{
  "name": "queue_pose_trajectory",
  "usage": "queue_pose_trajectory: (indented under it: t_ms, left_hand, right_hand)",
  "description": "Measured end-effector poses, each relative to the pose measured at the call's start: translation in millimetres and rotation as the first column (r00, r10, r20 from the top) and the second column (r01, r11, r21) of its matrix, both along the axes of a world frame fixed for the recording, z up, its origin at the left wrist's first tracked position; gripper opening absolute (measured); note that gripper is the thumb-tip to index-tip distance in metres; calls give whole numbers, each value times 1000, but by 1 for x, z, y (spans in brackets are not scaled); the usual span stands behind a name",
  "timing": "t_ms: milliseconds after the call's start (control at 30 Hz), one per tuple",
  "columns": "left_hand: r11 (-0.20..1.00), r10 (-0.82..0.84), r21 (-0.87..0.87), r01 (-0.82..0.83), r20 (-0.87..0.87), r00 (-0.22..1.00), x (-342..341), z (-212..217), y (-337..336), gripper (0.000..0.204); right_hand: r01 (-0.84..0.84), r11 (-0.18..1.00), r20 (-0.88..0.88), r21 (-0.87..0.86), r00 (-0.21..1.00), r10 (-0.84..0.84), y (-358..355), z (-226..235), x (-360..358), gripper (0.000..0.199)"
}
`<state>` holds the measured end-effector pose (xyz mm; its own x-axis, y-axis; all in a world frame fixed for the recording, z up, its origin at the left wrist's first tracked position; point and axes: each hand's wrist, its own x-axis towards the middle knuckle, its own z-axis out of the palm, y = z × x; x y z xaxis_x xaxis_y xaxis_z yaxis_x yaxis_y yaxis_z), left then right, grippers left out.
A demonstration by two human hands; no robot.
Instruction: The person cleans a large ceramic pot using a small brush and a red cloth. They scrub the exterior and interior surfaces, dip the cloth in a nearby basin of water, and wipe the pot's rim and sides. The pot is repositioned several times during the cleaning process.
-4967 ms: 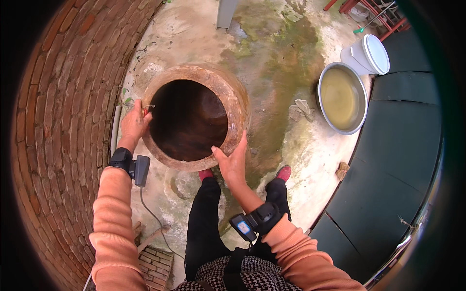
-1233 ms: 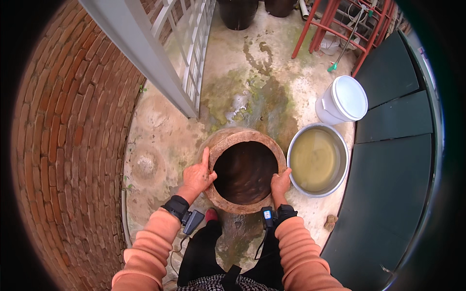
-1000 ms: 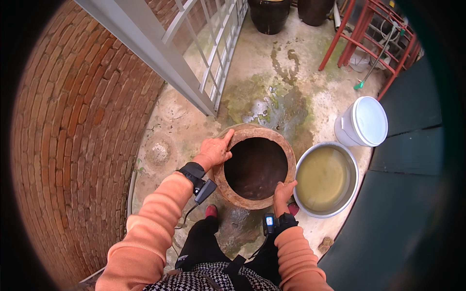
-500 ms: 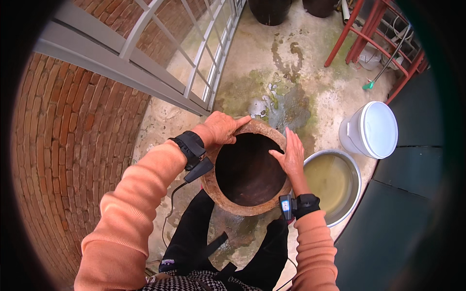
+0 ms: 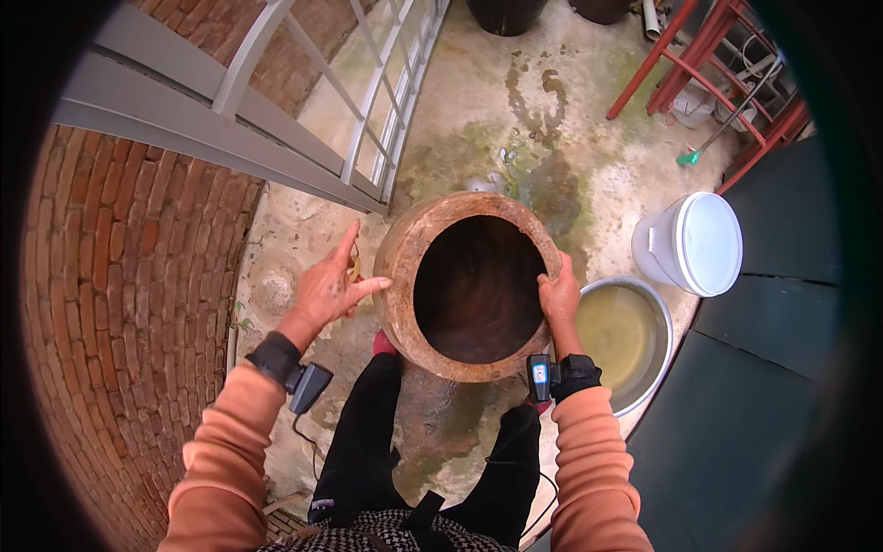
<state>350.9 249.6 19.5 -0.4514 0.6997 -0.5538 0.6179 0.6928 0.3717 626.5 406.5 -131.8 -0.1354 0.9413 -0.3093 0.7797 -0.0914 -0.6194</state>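
Observation:
A big brown earthenware jar (image 5: 402, 299) with a thick rim and a wide, dark mouth stands between my feet. My right hand (image 5: 559, 294) is closed over the right side of its rim, the thumb bent toward the mouth. To the left of the jar is my left hand (image 5: 324, 290), fingers spread and holding nothing. Its thumb tip overlaps the jar's outer wall; whether they touch I cannot tell. Inside, the jar is too dark to make out much.
A metal basin (image 5: 664, 345) of cloudy yellowish water sits right of the jar, a white bucket (image 5: 664, 241) beyond it. A brick wall (image 5: 129, 304) and a grey barred metal door (image 5: 276, 170) flank the left. Red metal frames (image 5: 685, 69) stand far right. The concrete has wet patches.
My left hand has left the far rim and swung out to the left, spreading its fingers. My right hand has changed from lying along the rim to gripping it. More of the jar's left wall shows.

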Motion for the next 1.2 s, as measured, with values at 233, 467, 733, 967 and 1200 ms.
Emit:
queue_pose_trajectory:
  t_ms: [233, 467, 733, 967, 1200]
  left_hand:
    - [984, -10, 169, 49, -221, 975, 77, -41, -9, 100]
    - [981, -67, 157, 111, -260, 963, 109, -40, -13, 95]
    - [949, -73, 276, 150, -269, 960, 106, -56, 42, 73]
    - [900, -226, 295, 321, -315, 922, 94, -57, 72, 71]
    - [873, -362, 220, 435, -307, 880, 84, -54, 84, 76]
  right_hand:
    - [326, 944, -111, -41, 938, -329, -46, -26, 43, 47]
    - [555, 827, -185, -93, 806, -562, -77, -40, 53, 63]
    - [618, 736, -303, -277, 671, -677, -86, -38, 54, 88]
    - [201, 950, -154, 239, 974, -168, -5, -9, 74, 93]
    - [-60, 988, -49, 145, 996, 68, 39, -5, 48, 76]
